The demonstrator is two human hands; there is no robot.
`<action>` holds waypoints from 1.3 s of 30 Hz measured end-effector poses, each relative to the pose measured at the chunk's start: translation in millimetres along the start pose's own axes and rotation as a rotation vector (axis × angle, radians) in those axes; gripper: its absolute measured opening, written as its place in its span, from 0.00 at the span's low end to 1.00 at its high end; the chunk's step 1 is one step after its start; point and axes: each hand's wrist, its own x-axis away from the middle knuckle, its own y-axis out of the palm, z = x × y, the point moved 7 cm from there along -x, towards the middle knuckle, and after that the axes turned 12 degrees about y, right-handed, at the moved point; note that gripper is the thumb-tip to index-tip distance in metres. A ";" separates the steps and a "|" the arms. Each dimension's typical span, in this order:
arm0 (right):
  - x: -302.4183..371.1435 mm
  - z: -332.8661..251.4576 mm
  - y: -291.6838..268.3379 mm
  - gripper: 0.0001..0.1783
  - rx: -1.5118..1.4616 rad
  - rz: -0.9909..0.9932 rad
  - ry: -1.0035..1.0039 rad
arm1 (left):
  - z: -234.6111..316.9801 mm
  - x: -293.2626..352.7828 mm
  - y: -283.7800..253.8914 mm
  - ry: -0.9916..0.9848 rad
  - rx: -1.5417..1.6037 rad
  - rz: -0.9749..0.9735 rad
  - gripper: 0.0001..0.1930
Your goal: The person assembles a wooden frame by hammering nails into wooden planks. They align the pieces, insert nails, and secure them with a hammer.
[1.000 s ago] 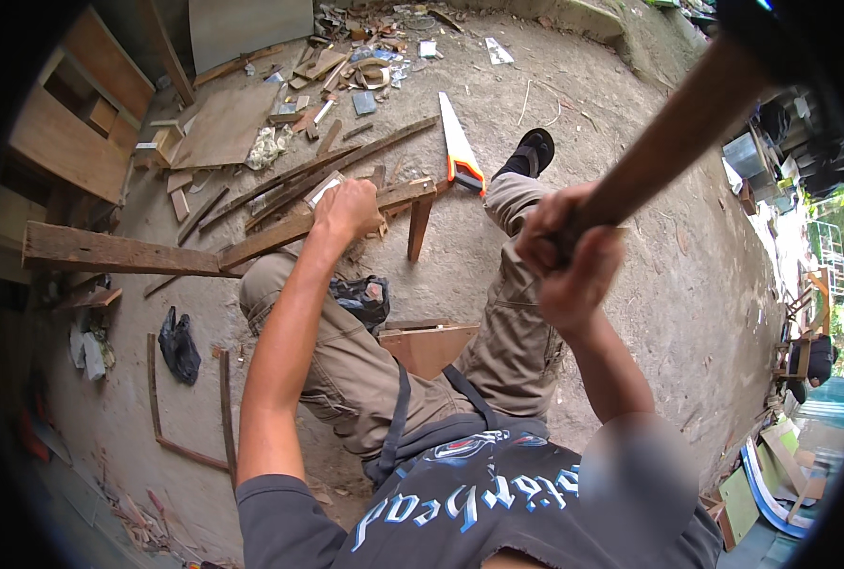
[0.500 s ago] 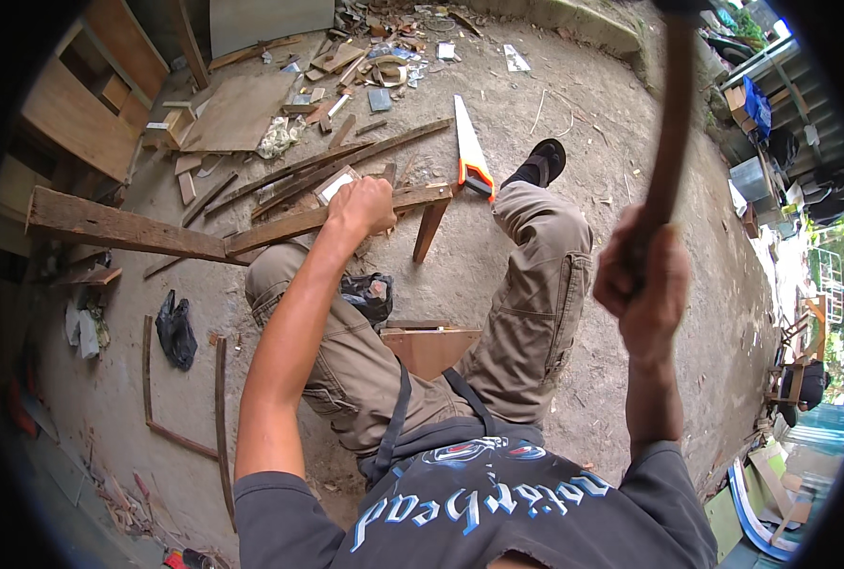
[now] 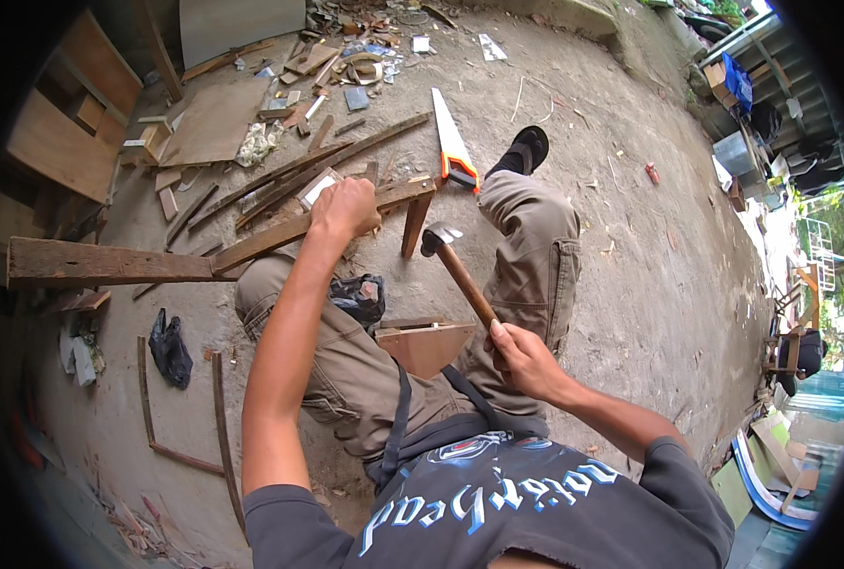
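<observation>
Left hand [image 3: 348,206] clasped over a wooden bar [image 3: 270,238]; right hand [image 3: 526,362] wrapped around a hammer [image 3: 466,283]. Saw [image 3: 453,142] beyond both hands.

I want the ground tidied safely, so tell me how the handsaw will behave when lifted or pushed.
The handsaw will probably feel heavier toward its chunky orange-and-black handle. Its blade looks thin and broad, so it may flex if bent. Lying flat on the ground, it should slide rather than roll.
</observation>
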 end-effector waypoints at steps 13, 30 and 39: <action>47.7 -206.7 -65.6 0.35 -0.441 0.068 -1.036 | 4.1 2.8 3.5 -0.001 0.001 0.005 0.11; 68.6 -205.1 -87.4 0.33 -0.454 0.005 -0.804 | 7.9 9.0 5.3 -0.014 0.011 -0.019 0.12; -43.9 -4.1 -29.1 0.24 -0.157 0.108 -0.274 | 20.7 11.1 4.0 0.024 0.013 -0.054 0.11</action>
